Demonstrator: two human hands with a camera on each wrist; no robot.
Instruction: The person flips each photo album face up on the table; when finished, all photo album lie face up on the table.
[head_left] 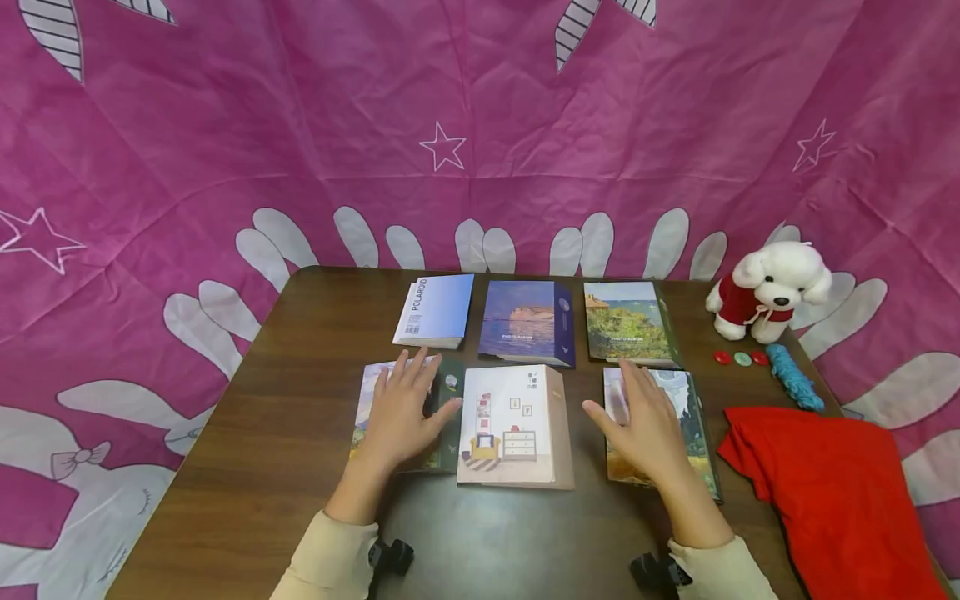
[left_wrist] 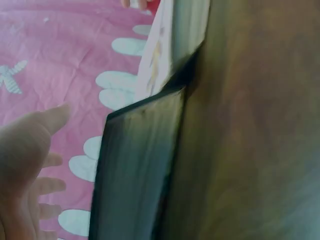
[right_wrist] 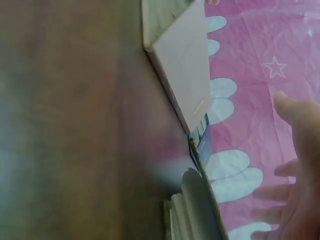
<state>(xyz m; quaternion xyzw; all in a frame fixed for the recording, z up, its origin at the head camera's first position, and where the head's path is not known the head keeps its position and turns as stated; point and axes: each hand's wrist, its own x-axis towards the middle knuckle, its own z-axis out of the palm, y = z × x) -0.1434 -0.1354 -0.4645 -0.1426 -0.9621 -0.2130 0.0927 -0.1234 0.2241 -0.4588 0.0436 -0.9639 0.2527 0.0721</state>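
6 photo albums lie in 2 rows of 3 on the dark brown wooden table (head_left: 285, 433). The left hand (head_left: 401, 408) lies flat, fingers straight and slightly spread, on the front-left album with a painted landscape cover and dark green spine (head_left: 442, 417); it grips nothing. The right hand (head_left: 645, 421) rests the same way, fingers extended and thumb out, on the front-right album with a swirling painted cover (head_left: 693, 425); it too holds nothing. Between them sits the thick white album printed with a yellow armchair and dresser (head_left: 513, 425), just beside both.

In my judgement, the risks are small but real. Flat palms have no purchase, so a push on either album could slide it into the white middle one and skew the row. A shove forward could knock the back row: the pale blue Polaroid-labelled album (head_left: 438, 310), the dark blue seascape album (head_left: 528, 322) and the green coastal album (head_left: 628, 321). A sideways drift of the right album would carry it toward the crumpled red cloth (head_left: 832, 492). The wrist views are blurred and show only album edges.
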